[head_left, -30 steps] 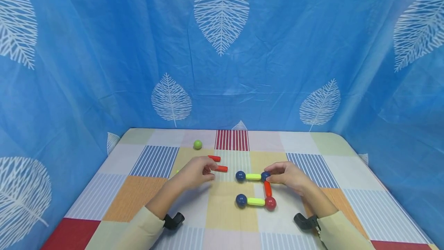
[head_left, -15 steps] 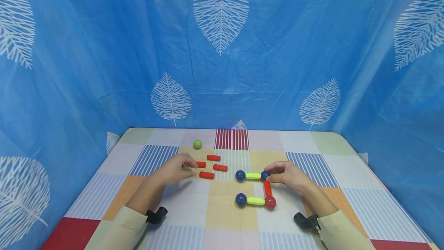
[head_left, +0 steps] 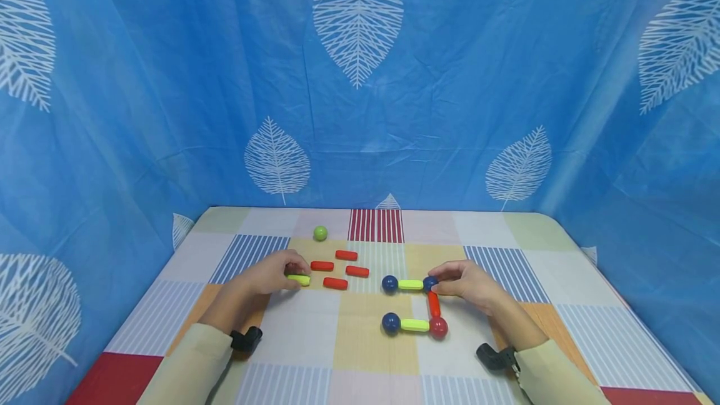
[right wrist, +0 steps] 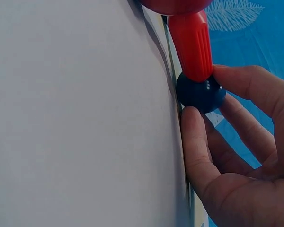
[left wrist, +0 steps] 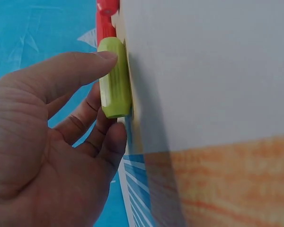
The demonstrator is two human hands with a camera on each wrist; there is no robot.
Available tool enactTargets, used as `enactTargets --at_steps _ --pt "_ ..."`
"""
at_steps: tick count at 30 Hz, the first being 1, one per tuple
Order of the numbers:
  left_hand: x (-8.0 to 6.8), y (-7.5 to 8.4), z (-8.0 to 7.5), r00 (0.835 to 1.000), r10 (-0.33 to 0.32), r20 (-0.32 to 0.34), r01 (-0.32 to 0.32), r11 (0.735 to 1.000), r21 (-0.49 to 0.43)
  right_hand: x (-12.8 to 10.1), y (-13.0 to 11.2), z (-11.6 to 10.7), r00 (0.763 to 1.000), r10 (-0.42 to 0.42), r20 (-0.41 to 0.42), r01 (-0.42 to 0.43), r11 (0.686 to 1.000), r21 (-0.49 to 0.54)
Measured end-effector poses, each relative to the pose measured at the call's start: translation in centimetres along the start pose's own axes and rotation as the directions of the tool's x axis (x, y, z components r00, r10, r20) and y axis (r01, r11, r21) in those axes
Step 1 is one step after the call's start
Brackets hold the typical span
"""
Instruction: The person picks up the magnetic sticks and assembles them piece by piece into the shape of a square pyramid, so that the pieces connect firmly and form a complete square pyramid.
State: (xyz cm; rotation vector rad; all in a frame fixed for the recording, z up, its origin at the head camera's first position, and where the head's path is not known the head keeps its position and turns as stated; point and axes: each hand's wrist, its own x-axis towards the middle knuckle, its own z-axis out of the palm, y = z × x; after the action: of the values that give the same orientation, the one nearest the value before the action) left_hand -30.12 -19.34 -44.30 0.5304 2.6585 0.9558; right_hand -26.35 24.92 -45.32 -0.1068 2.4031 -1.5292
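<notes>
Left grip (head_left: 275,272) pinches a yellow-green rod (left wrist: 114,85) beside four loose red rods (head_left: 335,283); right grip (head_left: 469,286) holds the blue ball (right wrist: 194,94) at the linked shape's (head_left: 415,325) far corner.

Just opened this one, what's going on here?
A person is handling rods and balls on a patchwork-patterned table. Their left hand pinches a loose yellow-green rod. Their right hand holds a blue ball at one corner of a three-sided frame whose open side faces left. Four red rods and a green ball lie separately, not joined to the frame.
</notes>
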Motion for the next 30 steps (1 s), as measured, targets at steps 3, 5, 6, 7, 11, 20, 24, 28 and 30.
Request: enactTargets --at_steps 3,5,6,7,11,20,24,28,30 --pt "0.2 -0.2 -0.1 1.0 -0.004 0.005 0.004 1.0 -0.013 0.0 -0.1 0.0 1.0 -0.01 0.006 0.01 1.0 -0.003" --pt "0.3 -0.3 -0.1 1.0 0.0 0.008 0.0 1.0 -0.019 0.0 -0.1 0.0 1.0 -0.01 0.005 0.01 1.0 0.0" --pt "0.4 -0.3 -0.1 1.0 0.003 0.01 -0.003 1.0 -0.019 0.0 -0.1 0.0 1.0 -0.013 0.005 0.013 1.0 -0.002" --pt "0.4 -0.4 0.0 1.0 0.008 0.013 -0.008 1.0 -0.018 0.0 -0.1 0.0 1.0 -0.016 0.006 0.016 1.0 -0.003" --pt "0.5 -0.4 0.1 0.999 0.032 0.025 -0.032 0.999 -0.007 0.0 0.0 0.0 1.0 0.0 -0.001 0.0 1.0 0.002" --pt "0.4 -0.1 0.3 1.0 0.018 0.016 -0.018 1.0 -0.014 0.2 0.2 -0.1 1.0 -0.004 -0.005 0.004 1.0 0.006" --pt "0.4 0.0 0.5 0.998 0.06 0.015 -0.06 0.998 0.0 0.2 0.3 -0.1 1.0 -0.004 -0.008 0.004 1.0 0.004" --pt "0.2 0.6 0.8 0.994 0.112 0.008 -0.112 0.994 -0.021 0.2 0.2 -0.1 1.0 0.002 -0.013 -0.002 1.0 0.002" --pt "0.2 1.1 1.1 0.992 0.128 -0.001 -0.128 0.991 -0.044 0.2 0.2 -0.1 1.0 0.006 -0.014 -0.006 1.0 0.001"
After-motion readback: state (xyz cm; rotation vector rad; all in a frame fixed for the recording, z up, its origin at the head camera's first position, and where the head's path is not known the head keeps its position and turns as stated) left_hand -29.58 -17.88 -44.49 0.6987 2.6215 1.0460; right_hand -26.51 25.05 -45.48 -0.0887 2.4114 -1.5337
